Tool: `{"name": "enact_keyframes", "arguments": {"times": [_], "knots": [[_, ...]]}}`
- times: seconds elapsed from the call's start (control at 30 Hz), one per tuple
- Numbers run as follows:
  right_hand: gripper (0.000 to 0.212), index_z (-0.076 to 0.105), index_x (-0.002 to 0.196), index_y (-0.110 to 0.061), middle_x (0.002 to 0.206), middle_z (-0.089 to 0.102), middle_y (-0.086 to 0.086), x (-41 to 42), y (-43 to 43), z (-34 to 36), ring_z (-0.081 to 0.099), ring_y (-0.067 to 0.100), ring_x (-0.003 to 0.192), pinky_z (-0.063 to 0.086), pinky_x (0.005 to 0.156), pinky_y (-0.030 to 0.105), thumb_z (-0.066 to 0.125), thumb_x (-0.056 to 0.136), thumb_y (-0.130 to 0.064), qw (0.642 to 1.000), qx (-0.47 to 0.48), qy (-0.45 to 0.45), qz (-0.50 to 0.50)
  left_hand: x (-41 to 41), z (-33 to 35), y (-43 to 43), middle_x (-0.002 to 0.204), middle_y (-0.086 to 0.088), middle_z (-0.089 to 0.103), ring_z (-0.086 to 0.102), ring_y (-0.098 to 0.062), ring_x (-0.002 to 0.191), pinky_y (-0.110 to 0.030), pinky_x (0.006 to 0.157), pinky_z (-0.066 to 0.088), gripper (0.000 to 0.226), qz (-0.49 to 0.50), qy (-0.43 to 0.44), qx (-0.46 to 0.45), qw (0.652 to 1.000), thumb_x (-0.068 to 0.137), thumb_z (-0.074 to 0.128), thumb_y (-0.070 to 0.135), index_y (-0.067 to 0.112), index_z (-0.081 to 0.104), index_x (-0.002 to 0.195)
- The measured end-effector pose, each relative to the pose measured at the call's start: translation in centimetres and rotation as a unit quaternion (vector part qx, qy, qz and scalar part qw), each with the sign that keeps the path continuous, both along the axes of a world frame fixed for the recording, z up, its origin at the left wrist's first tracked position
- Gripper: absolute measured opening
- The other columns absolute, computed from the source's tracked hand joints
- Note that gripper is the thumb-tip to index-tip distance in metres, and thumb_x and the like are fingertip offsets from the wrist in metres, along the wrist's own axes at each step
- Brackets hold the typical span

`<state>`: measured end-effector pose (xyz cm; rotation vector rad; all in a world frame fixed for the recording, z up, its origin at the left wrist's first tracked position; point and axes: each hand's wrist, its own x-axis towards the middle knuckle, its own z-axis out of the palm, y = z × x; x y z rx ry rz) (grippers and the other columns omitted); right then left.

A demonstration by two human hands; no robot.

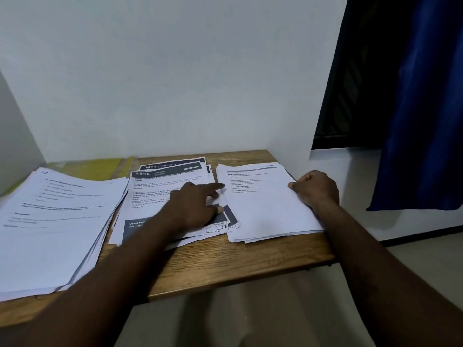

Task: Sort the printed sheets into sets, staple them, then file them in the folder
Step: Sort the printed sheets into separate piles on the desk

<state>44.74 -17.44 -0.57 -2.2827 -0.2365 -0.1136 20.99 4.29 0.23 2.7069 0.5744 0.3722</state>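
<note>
"Resting where, the left hand (195,204)?"

"On the middle pile (170,181) of printed sheets, palm down, fingers loose. The index finger stretches right towards the near-left edge of the right pile (263,206). I cannot tell whether the tip touches that edge."

"And the right hand (315,187)?"

"Curled over the right pile's right edge, gripping it, with the thumb on the top sheet. That pile lies flat at the right end of the tabletop (225,256), its sheets roughly squared."

"What does the middle pile look like?"

"Fanned and untidy. Dark header bars read 2946 KITCHEN and, behind it, 3414 LIVING ROOM. Handwritten page numbers show at the near corners."

"Anything further left?"

"The left pile (57,221), the biggest, spread loosely and lying over the middle pile's left side. Behind it, against the wall (175,83), lies the yellow folder (92,167), flat and partly covered by sheets."

"Beyond the tabletop?"

"A blue curtain (426,96) hangs at the far right."
</note>
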Motion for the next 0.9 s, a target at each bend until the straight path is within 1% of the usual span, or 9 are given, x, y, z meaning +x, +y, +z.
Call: {"name": "enact_keyframes", "arguments": {"times": [0.07,0.13,0.23,0.43,0.57,0.63,0.7,0.8,0.9], "knots": [[0.025,0.070,0.083,-0.022,0.096,0.074,0.001,-0.5,0.1,0.1,0.069,0.029,0.095,0.056,0.083,0.036,0.086,0.081,-0.041,1.000,-0.002,-0.005,-0.010,0.3,-0.1,-0.7,0.141,0.017,0.062,0.044,-0.023,0.140,-0.052,0.114,0.034,0.060,0.002,0.005,0.029,1.000,0.094,0.057,0.070,0.049,0.050,0.149],[0.024,0.069,0.081,-0.022,0.095,0.074,0.000,-0.8,0.2,0.1,0.069,0.028,0.094,0.057,0.083,0.036,0.085,0.081,-0.040,1.000,-0.003,-0.007,-0.016,0.9,-0.4,-1.4,0.143,0.012,0.059,0.041,-0.025,0.140,-0.052,0.112,0.032,0.068,0.007,0.024,0.069,0.997,0.089,0.046,0.085,0.050,0.052,0.147],[0.025,0.069,0.077,-0.021,0.089,0.074,-0.001,-0.9,0.0,0.2,0.069,0.028,0.090,0.057,0.081,0.035,0.083,0.081,-0.041,1.000,0.001,-0.011,-0.015,1.9,-0.7,-2.4,0.141,0.005,0.058,0.039,-0.026,0.137,-0.051,0.109,0.030,0.076,0.010,0.026,0.123,0.992,0.085,0.040,0.091,0.047,0.055,0.145],[0.032,0.077,0.077,-0.014,0.081,0.076,0.002,-0.4,-1.1,0.2,0.071,0.027,0.081,0.058,0.079,0.037,0.080,0.084,-0.045,0.996,0.084,0.030,-0.005,2.5,-1.2,-2.2,0.154,0.007,0.053,0.040,-0.025,0.142,-0.051,0.115,0.028,0.076,0.002,0.024,0.104,0.994,0.088,0.041,0.089,0.043,0.054,0.147],[0.019,0.079,0.078,-0.010,0.080,0.077,0.006,-0.7,-1.8,0.6,0.072,0.027,0.080,0.058,0.078,0.036,0.078,0.083,-0.028,0.994,0.094,0.048,0.007,2.1,-1.8,-1.6,0.156,0.015,0.051,0.036,-0.024,0.146,-0.053,0.115,0.027,0.073,0.000,0.022,0.100,0.995,0.090,0.040,0.086,0.044,0.053,0.148],[0.016,0.078,0.076,-0.010,0.079,0.076,0.006,-0.9,-2.0,0.7,0.072,0.026,0.080,0.056,0.072,0.033,0.077,0.081,-0.025,0.995,0.089,0.044,0.015,2.1,-2.1,-1.2,0.158,0.020,0.047,0.030,-0.023,0.149,-0.053,0.116,0.026,0.070,0.006,0.021,0.090,0.996,0.091,0.040,0.085,0.046,0.053,0.148],[0.018,0.078,0.074,-0.012,0.077,0.076,0.004,-1.0,-2.1,0.8,0.072,0.026,0.080,0.054,0.069,0.031,0.077,0.082,-0.028,0.995,0.092,0.037,0.019,2.2,-2.3,-0.9,0.159,0.023,0.046,0.027,-0.023,0.150,-0.053,0.116,0.026,0.067,0.012,0.021,0.083,0.996,0.092,0.041,0.084,0.049,0.052,0.148],[0.025,0.078,0.071,-0.018,0.073,0.076,-0.002,-1.1,-2.3,0.4,0.073,0.023,0.079,0.060,0.078,0.037,0.077,0.083,-0.040,0.993,0.112,0.012,0.022,2.2,-2.4,-0.8,0.160,0.023,0.043,0.025,-0.023,0.151,-0.052,0.116,0.025,0.064,0.012,0.029,0.081,0.996,0.094,0.040,0.080,0.050,0.050,0.149],[0.024,0.077,0.073,-0.023,0.080,0.076,-0.007,-1.2,-2.1,0.0,0.070,0.020,0.083,0.057,0.079,0.034,0.078,0.084,-0.045,0.998,0.060,-0.024,0.024,2.2,-2.3,-1.1,0.162,0.022,0.041,0.023,-0.023,0.152,-0.052,0.116,0.024,0.062,0.011,0.038,0.089,0.995,0.097,0.038,0.077,0.049,0.048,0.152]]}}
